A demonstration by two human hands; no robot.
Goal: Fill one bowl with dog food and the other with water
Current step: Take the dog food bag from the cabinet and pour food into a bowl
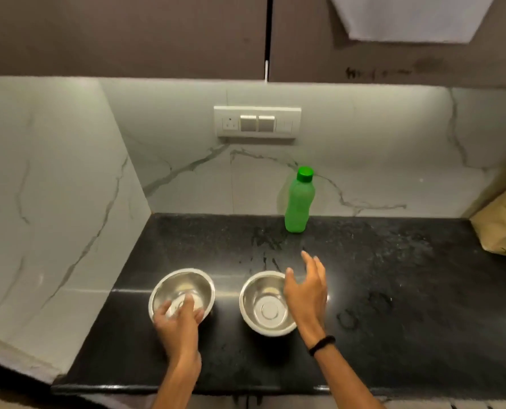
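2 round steel bowls sit on the black desk point(393, 276). My left grip point(178, 323) overlaps the near rim of the left bowl point(183, 286), too blurred to tell if clamped; my right grip point(306, 290), fingers apart, hovers over the edge of the right bowl point(263, 308).

On the counter point(393, 276), the left bowl point(183, 283) sits at nine o'clock from the right bowl point(263, 308); bottle point(299, 202) at one o'clock, bag point(505, 225) at two.

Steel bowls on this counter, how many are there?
2. The left bowl sits under the left hand; the right bowl stands beside it, by the right hand. None seem hidden.
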